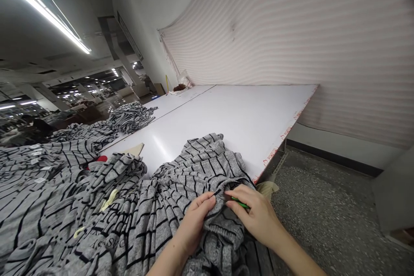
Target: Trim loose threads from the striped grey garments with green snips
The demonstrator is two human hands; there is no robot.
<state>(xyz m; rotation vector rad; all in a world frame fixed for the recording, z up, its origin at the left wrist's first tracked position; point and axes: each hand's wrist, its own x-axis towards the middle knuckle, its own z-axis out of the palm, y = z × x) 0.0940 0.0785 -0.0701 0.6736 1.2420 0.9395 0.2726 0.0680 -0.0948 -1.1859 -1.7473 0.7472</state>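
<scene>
A grey knit garment with black stripes lies bunched at the near corner of the white table, its lower part hanging toward me. My left hand is closed on a gathered edge of this garment, thumb and fingers pinching the cloth. Close on its right, my right hand is curled around a small green tool. Most of that tool is hidden in the palm, so its kind does not show. The right fingertips touch the same fold of cloth.
More striped garments are heaped on the left, with a farther pile behind. Yellow strips and a red item lie among them. The white table ends at a taped right edge, beside a speckled floor. Striped sheeting covers the wall.
</scene>
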